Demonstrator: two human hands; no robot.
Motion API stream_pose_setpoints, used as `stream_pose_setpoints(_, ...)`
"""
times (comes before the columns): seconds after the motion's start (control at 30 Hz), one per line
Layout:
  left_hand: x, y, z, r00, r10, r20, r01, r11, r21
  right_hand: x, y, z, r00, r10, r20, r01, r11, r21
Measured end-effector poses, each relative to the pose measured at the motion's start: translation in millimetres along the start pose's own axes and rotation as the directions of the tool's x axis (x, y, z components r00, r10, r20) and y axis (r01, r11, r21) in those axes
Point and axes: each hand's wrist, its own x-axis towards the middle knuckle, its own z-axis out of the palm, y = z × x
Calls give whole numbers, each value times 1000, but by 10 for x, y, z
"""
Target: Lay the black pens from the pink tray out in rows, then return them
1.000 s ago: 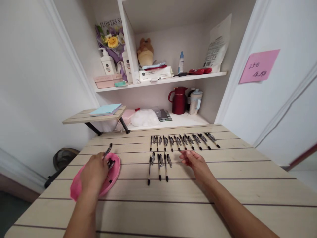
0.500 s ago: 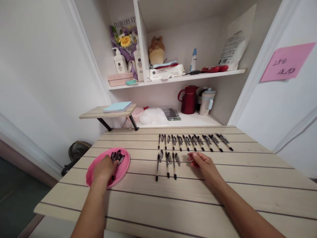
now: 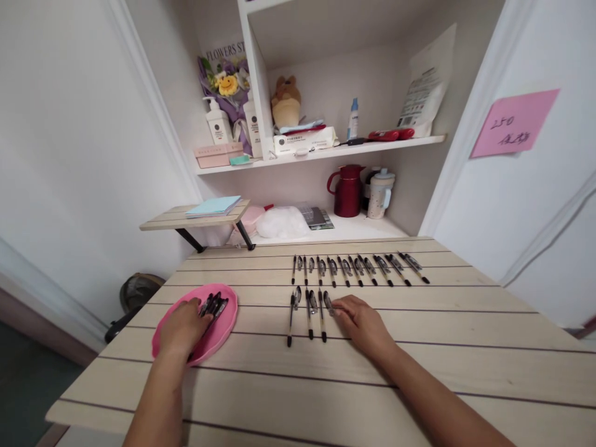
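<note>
My left hand (image 3: 180,329) reaches into a pink scalloped plate (image 3: 228,326), its fingers closed against a bunch of small dark, shiny clip-like pieces (image 3: 215,305). Part of the bunch is hidden under the hand. On the table, my right hand (image 3: 361,320) has its fingertips pinched at the lower end of a dark clip-like piece (image 3: 328,302). That piece lies just right of a black-ended pen (image 3: 322,316), the rightmost of three in the front row. Behind runs a longer row of several pens (image 3: 344,271), each with a similar dark piece beside it.
A small raised wooden stand (image 3: 195,218) holding blue paper (image 3: 214,206) is at the table's back left. Behind the table, shelves carry a red jug (image 3: 348,191), a pale cup (image 3: 380,195) and bottles. A pink note (image 3: 514,123) is on the right wall.
My right hand has moved left to the rightmost front-row dark piece, closing its fingertips there. My left hand stays in the plate, shifted slightly over the dark pieces. The view has moved a little.
</note>
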Motion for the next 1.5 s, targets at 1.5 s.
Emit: stream_pose_setpoints(1.5,-649,1874,621,889,342,305,399,-251,-882,75,-38,104,953,296,-64,-302,947,-112)
